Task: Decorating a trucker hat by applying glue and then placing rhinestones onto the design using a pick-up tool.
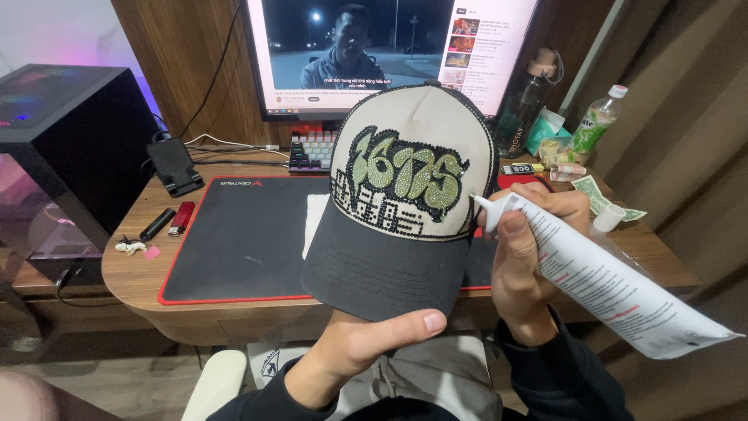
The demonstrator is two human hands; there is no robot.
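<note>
Right hand (530,249): closed in a full grip around the upper part of a white glue tube (600,269), thumb pressed along its near face. The tube's long axis runs diagonally, flat crimped tail low and out to the right of the hand, nozzle (481,203) up and to the left of it; the narrow tip points at the right edge of the cap's front panel and looks to be touching or all but touching it, where the rhinestone work ends. Left hand (366,343): below and to the left of the right hand, palm up under the brim, thumb lying along the brim's front edge, fingers hidden beneath, so it holds the cap (405,203) from below. The cap stands upright between the two hands, dark brim towards the wearer, beige front panel facing the camera with green studded lettering and black studded shapes under it; its crown rises above both hands. The right hand is the nearer to the working spot, the left only supports. Beyond the hands: a black mouse mat with red edging (234,242) on a rounded wooden table (132,273); a loose white tube lid (609,217) and banknotes (596,195) just right of the right hand; a lighter (181,217) and dark pen-like item far left; keyboard (312,150), monitor (374,47), bottles (596,121) behind.
</note>
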